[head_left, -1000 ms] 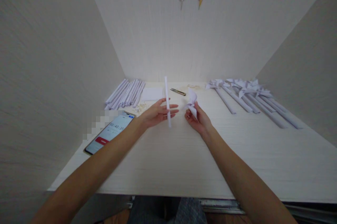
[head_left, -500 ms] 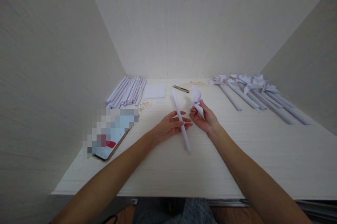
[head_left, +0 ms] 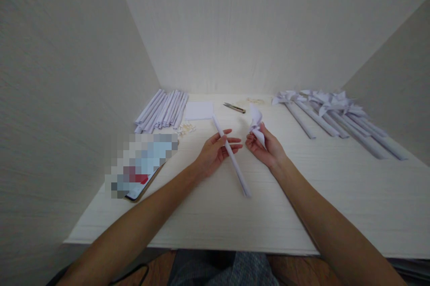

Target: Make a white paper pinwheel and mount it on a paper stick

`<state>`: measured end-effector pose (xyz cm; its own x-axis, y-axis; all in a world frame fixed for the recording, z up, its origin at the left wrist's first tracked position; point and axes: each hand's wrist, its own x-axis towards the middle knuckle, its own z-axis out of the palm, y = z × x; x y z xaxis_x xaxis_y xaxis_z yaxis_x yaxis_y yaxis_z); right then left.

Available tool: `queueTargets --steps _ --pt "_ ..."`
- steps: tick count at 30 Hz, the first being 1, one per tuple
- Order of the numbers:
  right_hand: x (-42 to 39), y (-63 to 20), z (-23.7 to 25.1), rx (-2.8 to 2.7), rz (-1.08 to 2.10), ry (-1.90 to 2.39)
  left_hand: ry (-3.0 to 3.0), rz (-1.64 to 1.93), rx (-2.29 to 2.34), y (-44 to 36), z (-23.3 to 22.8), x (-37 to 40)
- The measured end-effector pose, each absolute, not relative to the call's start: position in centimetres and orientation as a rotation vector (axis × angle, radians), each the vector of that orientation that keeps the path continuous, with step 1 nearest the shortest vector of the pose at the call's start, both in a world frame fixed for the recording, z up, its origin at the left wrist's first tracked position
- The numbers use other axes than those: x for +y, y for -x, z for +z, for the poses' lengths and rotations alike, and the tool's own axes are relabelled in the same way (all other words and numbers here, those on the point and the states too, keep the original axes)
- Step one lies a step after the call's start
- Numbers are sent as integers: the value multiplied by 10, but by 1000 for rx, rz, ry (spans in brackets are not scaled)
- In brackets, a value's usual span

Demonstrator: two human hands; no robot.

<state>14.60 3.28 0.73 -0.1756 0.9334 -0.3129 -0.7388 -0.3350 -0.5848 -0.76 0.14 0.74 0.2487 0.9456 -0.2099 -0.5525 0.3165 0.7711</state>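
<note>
Across the palm side of my left hand [head_left: 215, 151] lies a rolled white paper stick [head_left: 235, 162], slanting from upper left to lower right. My thumb presses it against the fingers, which are stretched out. My right hand [head_left: 265, 145] pinches a folded white paper pinwheel [head_left: 257, 120] by its lower part. The fingertips cover part of its middle. Stick and pinwheel are apart, both held above the white table [head_left: 201, 218].
At the left lie a pile of paper sticks [head_left: 163, 111], small pale pieces [head_left: 186, 129], square paper sheets [head_left: 199, 110] and a phone [head_left: 151, 171]. Thread snips [head_left: 234, 107] lie at the back. Several finished pinwheels on sticks [head_left: 336, 113] are at the right. Walls [head_left: 215, 30] enclose the table.
The paper stick has tilted further in my left hand, its top swinging left and its lower end right. My right hand still holds the pinwheel. The head view has shifted slightly.
</note>
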Motion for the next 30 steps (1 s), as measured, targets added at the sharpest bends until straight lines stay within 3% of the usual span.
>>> queueTargets --steps 30 --pt "31 -143 8 -384 1727 800 -828 1057 756 8 6 -2"
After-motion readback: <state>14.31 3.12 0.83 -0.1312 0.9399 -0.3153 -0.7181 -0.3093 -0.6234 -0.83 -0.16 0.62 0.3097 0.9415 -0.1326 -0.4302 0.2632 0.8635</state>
